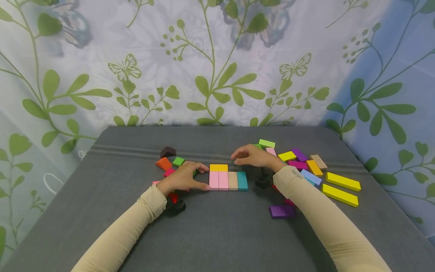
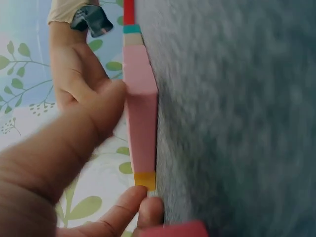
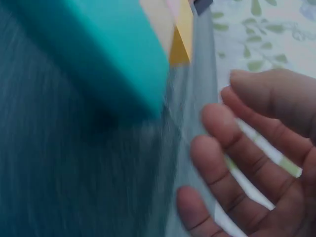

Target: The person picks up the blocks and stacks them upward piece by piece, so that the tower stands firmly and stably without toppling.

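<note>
A flat row of blocks lies mid-table: two pink blocks (image 1: 218,181), a beige block (image 1: 233,181) and a teal block (image 1: 242,181), side by side. An orange-yellow block (image 1: 219,167) lies crosswise along the far ends of the pink ones. My left hand (image 1: 185,176) is at the row's left side, thumb (image 2: 111,101) against the left pink block near its front corner. Its other fingertips are right at the orange-yellow block's left end. Past the row's far right corner hovers my right hand (image 1: 255,155), fingers loosely bent and apart, holding nothing; the teal block looms close in the right wrist view.
Left of the row are loose blocks, including orange (image 1: 164,163), green (image 1: 178,161) and dark brown (image 1: 168,152). A scattered pile sits at right, with two long yellow blocks (image 1: 343,181) at its edge. A purple block (image 1: 282,212) lies nearer. A patterned curtain (image 1: 217,75) hangs behind the table.
</note>
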Motion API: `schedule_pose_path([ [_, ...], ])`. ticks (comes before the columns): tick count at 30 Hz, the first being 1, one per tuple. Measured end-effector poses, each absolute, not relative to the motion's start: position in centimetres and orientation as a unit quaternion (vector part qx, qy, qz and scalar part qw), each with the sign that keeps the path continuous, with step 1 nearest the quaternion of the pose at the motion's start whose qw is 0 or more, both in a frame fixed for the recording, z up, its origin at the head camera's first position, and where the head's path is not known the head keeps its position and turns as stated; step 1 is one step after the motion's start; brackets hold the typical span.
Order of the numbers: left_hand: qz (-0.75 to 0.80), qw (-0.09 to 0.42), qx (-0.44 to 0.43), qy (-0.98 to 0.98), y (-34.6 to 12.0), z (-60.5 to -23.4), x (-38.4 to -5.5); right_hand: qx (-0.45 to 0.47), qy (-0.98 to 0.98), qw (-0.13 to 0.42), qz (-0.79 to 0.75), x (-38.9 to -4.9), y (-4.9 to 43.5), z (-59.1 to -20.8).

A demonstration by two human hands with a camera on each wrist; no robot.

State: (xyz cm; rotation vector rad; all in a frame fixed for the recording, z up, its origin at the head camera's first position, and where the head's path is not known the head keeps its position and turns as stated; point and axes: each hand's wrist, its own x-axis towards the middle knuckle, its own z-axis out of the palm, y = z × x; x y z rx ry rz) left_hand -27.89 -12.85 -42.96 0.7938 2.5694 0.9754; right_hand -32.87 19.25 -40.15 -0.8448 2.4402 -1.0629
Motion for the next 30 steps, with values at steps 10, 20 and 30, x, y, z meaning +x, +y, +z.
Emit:
schedule_pose_path([
  [10,0.326,0.169,0.272,0.89,-12.8,-41.9,-28.0,-0.249,0.915,0.029,-0.316,-33.6,24.8,-38.9],
  [20,0.299,0.176,0.273,0.897,-12.4,-41.6,-28.4,-0.253,0.932,0.051,-0.254,-35.2,26.4,-40.1],
  [30,0.279,0.165,0.282,0.903,-12.1,-41.4,-28.3,-0.245,0.945,0.097,-0.194,-36.3,25.3,-40.0],
])
